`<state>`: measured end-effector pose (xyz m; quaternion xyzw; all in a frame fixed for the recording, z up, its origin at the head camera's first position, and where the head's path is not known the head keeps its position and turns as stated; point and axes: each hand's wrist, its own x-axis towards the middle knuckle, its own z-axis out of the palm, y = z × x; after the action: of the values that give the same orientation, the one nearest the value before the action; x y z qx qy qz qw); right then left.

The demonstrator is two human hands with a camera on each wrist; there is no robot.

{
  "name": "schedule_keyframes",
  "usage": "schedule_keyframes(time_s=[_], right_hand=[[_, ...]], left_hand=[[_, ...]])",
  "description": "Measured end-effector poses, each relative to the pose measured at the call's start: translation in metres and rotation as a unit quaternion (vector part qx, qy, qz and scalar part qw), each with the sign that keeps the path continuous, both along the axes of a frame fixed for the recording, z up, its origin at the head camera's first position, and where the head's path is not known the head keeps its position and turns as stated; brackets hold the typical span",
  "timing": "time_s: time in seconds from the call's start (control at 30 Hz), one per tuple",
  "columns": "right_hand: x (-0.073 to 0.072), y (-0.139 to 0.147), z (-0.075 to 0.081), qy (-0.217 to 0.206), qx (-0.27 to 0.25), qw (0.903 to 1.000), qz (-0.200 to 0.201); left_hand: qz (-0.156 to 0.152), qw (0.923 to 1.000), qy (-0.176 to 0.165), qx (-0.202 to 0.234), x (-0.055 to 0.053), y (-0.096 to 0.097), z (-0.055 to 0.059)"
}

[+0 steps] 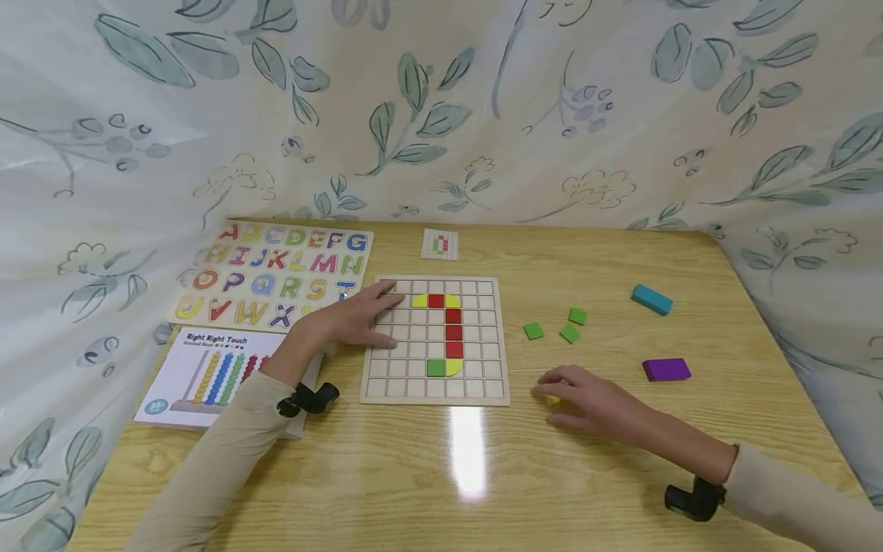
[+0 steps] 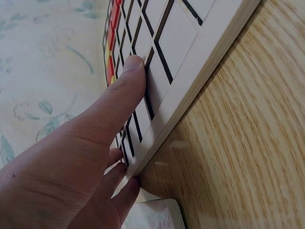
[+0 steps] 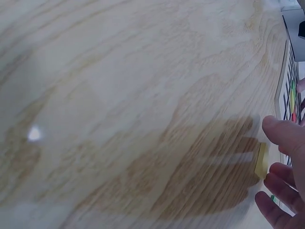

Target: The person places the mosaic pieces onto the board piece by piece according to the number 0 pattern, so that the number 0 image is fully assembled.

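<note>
A wooden grid board lies at the middle of the table. On it red, yellow and green tiles form a hooked line, with a green square at its lower end. My left hand rests on the board's left edge, fingers spread; the left wrist view shows the thumb on the grid. Right of the board, my right hand is low over the table around a small yellow tile. In the right wrist view that yellow tile sits between the parted thumb and fingers.
Three green tiles lie right of the board. Farther right are a blue block and a purple block. A small pattern card is behind the board. An alphabet board and a bead-picture box are at left.
</note>
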<state>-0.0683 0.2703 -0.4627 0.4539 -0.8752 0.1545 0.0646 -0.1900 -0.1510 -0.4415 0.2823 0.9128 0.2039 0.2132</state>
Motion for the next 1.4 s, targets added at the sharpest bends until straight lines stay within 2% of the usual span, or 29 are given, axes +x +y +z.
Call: schedule_keyframes(time_s=[0.2, 0.53, 1.07, 1.4], right_hand=[[-0.001, 0.004, -0.002, 0.014, 0.011, 0.9998, -0.001], [-0.003, 0.011, -0.001, 0.019, 0.015, 0.9997, -0.011], [-0.005, 0.015, -0.007, -0.007, 0.005, 0.9997, -0.025], [-0.003, 0.020, -0.008, 0.007, 0.023, 0.9997, -0.005]], left_hand=[[-0.006, 1.0000, 0.004, -0.003, 0.000, -0.001, -0.003], [-0.001, 1.0000, 0.002, -0.007, 0.000, 0.000, -0.002], [-0.006, 1.0000, 0.004, 0.005, -0.001, 0.000, -0.001], [-0.006, 0.9999, 0.008, -0.002, -0.001, 0.001, -0.001]])
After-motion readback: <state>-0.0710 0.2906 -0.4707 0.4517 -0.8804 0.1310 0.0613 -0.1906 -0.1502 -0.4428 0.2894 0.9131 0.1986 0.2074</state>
